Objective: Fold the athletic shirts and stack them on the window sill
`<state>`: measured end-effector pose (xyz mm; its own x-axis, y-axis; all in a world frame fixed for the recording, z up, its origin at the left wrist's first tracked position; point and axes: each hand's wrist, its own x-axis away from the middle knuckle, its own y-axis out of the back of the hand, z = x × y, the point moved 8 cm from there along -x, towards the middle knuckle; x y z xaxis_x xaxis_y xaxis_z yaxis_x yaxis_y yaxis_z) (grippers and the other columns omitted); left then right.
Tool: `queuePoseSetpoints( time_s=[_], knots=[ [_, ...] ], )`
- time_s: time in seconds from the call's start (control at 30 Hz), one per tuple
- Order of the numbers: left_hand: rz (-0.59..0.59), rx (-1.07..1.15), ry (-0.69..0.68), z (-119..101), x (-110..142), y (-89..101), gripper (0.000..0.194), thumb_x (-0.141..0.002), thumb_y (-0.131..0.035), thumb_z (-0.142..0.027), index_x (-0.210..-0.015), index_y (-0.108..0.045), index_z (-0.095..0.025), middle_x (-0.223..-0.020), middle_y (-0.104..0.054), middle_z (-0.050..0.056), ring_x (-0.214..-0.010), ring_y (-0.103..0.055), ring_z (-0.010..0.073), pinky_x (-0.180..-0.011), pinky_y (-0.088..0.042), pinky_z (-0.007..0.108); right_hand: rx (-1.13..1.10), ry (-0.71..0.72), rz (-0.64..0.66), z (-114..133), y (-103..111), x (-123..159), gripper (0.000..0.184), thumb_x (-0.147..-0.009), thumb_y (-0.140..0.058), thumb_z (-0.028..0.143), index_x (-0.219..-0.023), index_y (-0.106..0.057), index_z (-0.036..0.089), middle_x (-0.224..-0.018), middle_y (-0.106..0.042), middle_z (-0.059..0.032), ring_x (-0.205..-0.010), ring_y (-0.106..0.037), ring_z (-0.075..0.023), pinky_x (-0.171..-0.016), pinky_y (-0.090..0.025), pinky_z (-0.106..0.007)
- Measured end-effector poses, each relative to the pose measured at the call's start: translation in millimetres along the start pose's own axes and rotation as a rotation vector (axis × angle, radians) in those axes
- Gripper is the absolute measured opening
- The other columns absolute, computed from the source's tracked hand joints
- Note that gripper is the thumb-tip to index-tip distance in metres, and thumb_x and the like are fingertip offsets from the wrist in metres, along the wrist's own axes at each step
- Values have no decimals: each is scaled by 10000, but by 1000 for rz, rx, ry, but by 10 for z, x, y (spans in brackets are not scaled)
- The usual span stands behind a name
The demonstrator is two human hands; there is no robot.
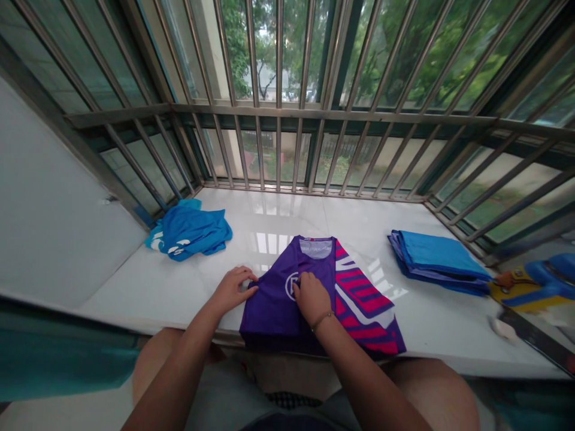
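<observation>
A purple jersey point(274, 305) with pink stripes on its right half lies on the white sill point(179, 287) in front of me, its collar pointing away. My left hand point(233, 289) pinches the jersey's left edge with curled fingers. My right hand point(311, 297) is closed on the fabric near the white round logo at the jersey's middle; a thin bracelet sits on that wrist.
A crumpled blue garment point(191, 232) lies at the back left of the sill. A neat stack of folded blue clothes point(438, 258) sits at the right, with a yellow and blue object point(534, 284) beyond it. Metal window bars point(278, 114) enclose the sill.
</observation>
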<state>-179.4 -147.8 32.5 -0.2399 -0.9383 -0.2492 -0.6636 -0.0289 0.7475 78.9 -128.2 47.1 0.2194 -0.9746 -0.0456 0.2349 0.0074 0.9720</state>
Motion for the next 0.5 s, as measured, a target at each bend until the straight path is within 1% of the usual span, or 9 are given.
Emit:
queuePoseSetpoints(
  time_s=[0.03, 0.1, 0.17, 0.23, 0.33, 0.4, 0.5],
  knots=[
    [-2, -1, -2, -2, 2, -1, 161, -946, -739, -400, -1011, -797, -265, -1095, -761, 76, -1050, -691, 261, -987, -542, 407, -23, 18, 5, 7, -1, -11, 71, -1043, -644, 267, -1028, -667, 202, -1063, -745, -118, -945, -729, -231, -793, -490, -305],
    [0, -3, -5, 1, 3, -8, 161, -950, -744, -407, -1004, -797, -264, -1093, -758, 76, -1046, -691, 261, -983, -540, 408, -74, 40, -26, 20, 57, 7, 114, -1063, -582, 228, -981, -659, 211, -1032, -749, -104, -947, -731, -223, -813, -482, -301],
    [5, -6, -7, 10, 2, -19, 157, -947, -756, -406, -996, -798, -263, -1098, -756, 76, -1049, -693, 261, -981, -537, 408, -137, 28, -79, 5, 155, 64, 142, -1068, -569, 239, -950, -645, 220, -990, -753, -90, -932, -733, -222, -805, -471, -301],
    [5, -7, -5, 25, 1, -27, 153, -935, -774, -407, -981, -798, -263, -1099, -756, 75, -1046, -694, 261, -977, -538, 406, -197, -2, -89, -35, 215, 131, 150, -1061, -587, 268, -923, -634, 231, -930, -758, -72, -874, -735, -218, -765, -457, -301],
    [3, -5, 4, 47, 1, -35, 164, -918, -794, -421, -967, -798, -264, -1101, -757, 76, -1039, -694, 260, -969, -543, 404, -239, -58, -14, -118, 174, 192, 154, -1051, -605, 295, -913, -644, 239, -863, -768, -63, -784, -741, -218, -697, -432, -304],
    [-1, -5, 8, 55, 4, -36, 177, -916, -793, -435, -961, -796, -264, -1102, -759, 77, -1041, -693, 260, -967, -543, 403, -233, -78, 46, -175, 102, 194, 141, -1051, -605, 292, -935, -661, 233, -861, -781, -74, -776, -755, -229, -680, -431, -307],
    [-2, -14, 8, 56, 10, -36, 183, -915, -791, -443, -937, -789, -262, -1099, -759, 77, -1039, -693, 261, -960, -536, 404, -195, -79, 93, -253, 16, 156, 120, -1038, -612, 273, -955, -681, 221, -870, -794, -95, -798, -773, -249, -675, -449, -312]
  ],
)
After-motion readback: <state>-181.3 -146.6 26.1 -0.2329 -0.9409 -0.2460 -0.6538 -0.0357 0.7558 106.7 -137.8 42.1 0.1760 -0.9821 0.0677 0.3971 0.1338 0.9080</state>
